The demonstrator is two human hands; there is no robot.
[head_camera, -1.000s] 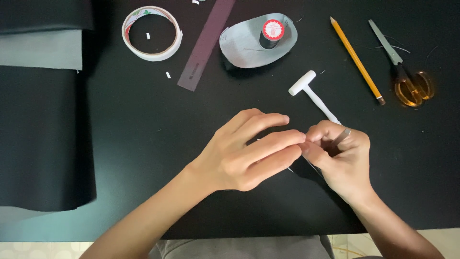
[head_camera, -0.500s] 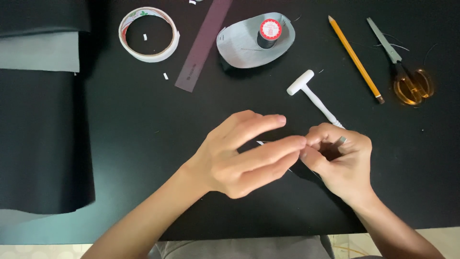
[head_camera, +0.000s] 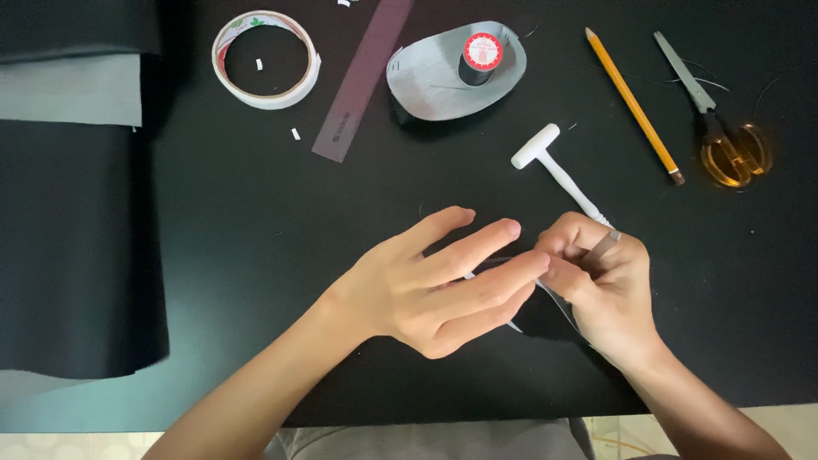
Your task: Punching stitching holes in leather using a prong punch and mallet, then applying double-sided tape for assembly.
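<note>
A view from above shows two bare hands meeting over a black worktop [head_camera: 256,255]. The right hand [head_camera: 609,294] has its fingers closed in a pinch around a thin grey strip of leather-like material [head_camera: 601,248]; one end pokes up past the knuckles, and a paler edge of it trails down beneath the palm. The strip's long axis runs diagonally, upper end pointing away and to the right.

The left hand [head_camera: 434,285] has opened out since half a second ago: its fingers are now spread and nearly straight, their tips just touching the right hand's pinch, gripping nothing that shows. It seems to be steadying or smoothing rather than holding.

Behind the right hand lies a small white T-shaped plastic hammer [head_camera: 554,166], handle angled toward the wrist. Further back sit a roll of double-sided tape [head_camera: 266,60], a dark translucent ruler [head_camera: 362,81], a grey oval leather piece [head_camera: 426,85] bearing a black thread spool [head_camera: 481,58], a yellow pencil [head_camera: 632,104] and amber-handled scissors [head_camera: 720,128].
</note>
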